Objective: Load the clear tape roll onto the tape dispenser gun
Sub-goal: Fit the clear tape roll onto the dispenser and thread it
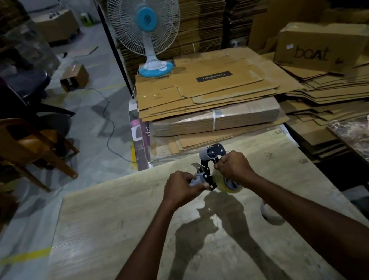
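Head view: tape dispenser gun (207, 171) is held just inside the surface's (118, 212) far edge. Its handle is clenched by fingers of the left hand (181, 188). The frame above the clear tape roll (227, 187) is pinched by fingers of the right hand (232, 167).

Both bare arms are stretched forward and drawn together. The left hand (180, 188) is curled round the dispenser (207, 174) handle, knuckles up. Just beside it, the right hand (232, 167) is bent, fingertips pinched on the tape end (216, 165).
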### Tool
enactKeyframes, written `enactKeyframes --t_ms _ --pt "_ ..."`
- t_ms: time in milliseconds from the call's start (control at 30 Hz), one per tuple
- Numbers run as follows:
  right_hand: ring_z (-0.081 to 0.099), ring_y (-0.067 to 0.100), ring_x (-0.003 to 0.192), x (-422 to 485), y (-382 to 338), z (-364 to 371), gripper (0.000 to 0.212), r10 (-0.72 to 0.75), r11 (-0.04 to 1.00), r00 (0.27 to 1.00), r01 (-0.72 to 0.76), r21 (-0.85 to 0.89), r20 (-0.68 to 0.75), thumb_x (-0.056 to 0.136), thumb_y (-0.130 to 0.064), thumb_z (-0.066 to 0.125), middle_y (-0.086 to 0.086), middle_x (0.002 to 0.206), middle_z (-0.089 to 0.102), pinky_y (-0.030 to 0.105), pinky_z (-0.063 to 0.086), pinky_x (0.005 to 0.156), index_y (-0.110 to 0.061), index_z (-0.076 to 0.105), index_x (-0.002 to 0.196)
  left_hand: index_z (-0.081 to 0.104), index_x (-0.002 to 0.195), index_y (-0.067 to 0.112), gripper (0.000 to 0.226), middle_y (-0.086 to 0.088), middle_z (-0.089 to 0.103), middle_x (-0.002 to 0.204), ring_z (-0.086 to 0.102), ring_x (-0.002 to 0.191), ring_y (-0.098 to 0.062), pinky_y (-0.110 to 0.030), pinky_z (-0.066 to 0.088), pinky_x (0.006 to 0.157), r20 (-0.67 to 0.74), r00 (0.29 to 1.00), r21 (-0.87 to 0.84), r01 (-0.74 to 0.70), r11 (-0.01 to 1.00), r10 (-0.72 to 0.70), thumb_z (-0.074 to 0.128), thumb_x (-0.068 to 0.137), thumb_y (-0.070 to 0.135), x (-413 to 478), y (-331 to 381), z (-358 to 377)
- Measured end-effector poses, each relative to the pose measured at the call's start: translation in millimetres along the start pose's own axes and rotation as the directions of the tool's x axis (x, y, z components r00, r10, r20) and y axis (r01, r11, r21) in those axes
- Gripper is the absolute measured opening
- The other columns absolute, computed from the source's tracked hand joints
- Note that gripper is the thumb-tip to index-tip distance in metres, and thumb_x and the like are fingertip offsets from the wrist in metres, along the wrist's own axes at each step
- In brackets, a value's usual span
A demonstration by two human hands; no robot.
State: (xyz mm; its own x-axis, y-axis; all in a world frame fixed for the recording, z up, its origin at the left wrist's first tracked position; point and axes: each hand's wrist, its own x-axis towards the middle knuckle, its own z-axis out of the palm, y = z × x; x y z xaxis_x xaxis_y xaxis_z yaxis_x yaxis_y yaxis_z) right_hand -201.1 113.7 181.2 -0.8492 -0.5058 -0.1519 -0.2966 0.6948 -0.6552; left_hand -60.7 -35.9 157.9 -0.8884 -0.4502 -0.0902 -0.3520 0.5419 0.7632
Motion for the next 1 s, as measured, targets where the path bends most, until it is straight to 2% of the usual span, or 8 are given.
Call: enactKeyframes --t_ms 233,433,533,667,767,833,933,1000 --pt "0.067 0.023 0.069 -17 28 44 0.022 0.021 0.952 0.98 0.04 -0.302 0.196 0.083 -0.024 0.07 0.005 0.065 0.062 0.024 0.042 0.057 -0.009 0.067 0.067 0.068 0.066 -0.001 0.082 -0.003 0.053 0.057 0.045 0.054 -0.012 -0.031 0.034 0.054 0.13 0.984 -0.205 0.144 0.968 -0.119 0.074 0.066 0.081 -30 -78 63" --pt "0.066 0.029 0.079 -34 53 78 0.017 0.022 0.948 0.944 0.085 -0.306 0.33 0.081 -0.023 0.069 0.013 0.085 0.07 0.026 0.037 0.06 -0.006 0.073 0.078 0.061 0.055 0.018 0.043 0.006 0.043 0.054 0.036 0.05 0.003 -0.021 0.028 0.052 0.274 0.954 -0.124 0.158 0.98 -0.119 0.074 0.093 0.032 -49 -105 79" --pt "0.067 0.027 0.082 -36 61 89 0.017 0.012 0.95 0.955 0.082 -0.302 0.298 0.08 -0.025 0.069 0.011 0.091 0.074 0.024 0.035 0.062 -0.01 0.076 0.085 0.058 0.061 0.004 0.048 -0.002 0.04 0.06 0.033 0.051 0.002 -0.025 0.026 0.055 0.272 0.952 -0.107 0.171 0.979 -0.136 0.072 0.093 0.037 -56 -116 88" --pt "0.07 0.029 0.088 -31 68 96 0.026 0.022 0.953 0.963 0.061 -0.298 0.268 0.077 -0.033 0.068 0.01 0.09 0.073 0.025 0.037 0.062 -0.009 0.074 0.085 0.055 0.049 0.023 0.051 0.008 0.044 0.046 0.039 0.046 0.005 -0.026 0.03 0.055 0.284 0.945 0.013 0.163 0.986 -0.16 0.073 0.092 0.043 -63 -109 83" --pt "0.069 0.028 0.087 -32 67 93 0.018 -0.003 0.947 0.951 0.101 -0.305 0.308 0.08 -0.026 0.067 0.01 0.091 0.074 0.026 0.036 0.062 -0.01 0.074 0.082 0.051 0.049 0.017 0.061 0.004 0.046 0.047 0.046 0.05 0.0 -0.029 0.034 0.055 -0.128 0.968 0.162 0.236 0.958 -0.217 0.068 0.087 0.062 -56 -96 75" --pt "0.069 0.026 0.085 -32 67 92 0.014 -0.028 0.941 0.944 0.136 -0.309 0.329 0.084 -0.024 0.069 0.01 0.089 0.075 0.025 0.033 0.062 -0.013 0.077 0.083 0.058 0.06 0.022 0.044 0.008 0.055 0.065 0.054 0.068 -0.009 -0.03 0.039 0.066 -0.377 0.923 0.178 0.153 0.972 -0.076 0.069 0.085 0.057 -50 -85 69" --pt "0.069 0.02 0.079 -33 70 97 0.015 -0.028 0.939 0.94 0.142 -0.314 0.341 0.089 -0.026 0.067 0.005 0.088 0.076 0.025 0.035 0.06 -0.018 0.079 0.087 0.069 0.07 0.021 0.025 0.004 0.06 0.075 0.058 0.083 -0.019 -0.037 0.039 0.075 -0.036 0.97 0.38 -0.21 0.901 0.242 0.065 0.079 0.044 -31 -68 71" --pt "0.067 0.018 0.073 -34 70 99 0.017 -0.027 0.942 0.942 0.137 -0.308 0.334 0.09 -0.026 0.066 0.005 0.084 0.076 0.025 0.037 0.06 -0.017 0.079 0.083 0.072 0.076 0.019 0.036 -0.001 0.064 0.08 0.058 0.094 -0.027 -0.038 0.035 0.08 0.212 0.97 0.503 -0.212 0.838 0.119 0.053 0.074 0.05 -21 -52 75"
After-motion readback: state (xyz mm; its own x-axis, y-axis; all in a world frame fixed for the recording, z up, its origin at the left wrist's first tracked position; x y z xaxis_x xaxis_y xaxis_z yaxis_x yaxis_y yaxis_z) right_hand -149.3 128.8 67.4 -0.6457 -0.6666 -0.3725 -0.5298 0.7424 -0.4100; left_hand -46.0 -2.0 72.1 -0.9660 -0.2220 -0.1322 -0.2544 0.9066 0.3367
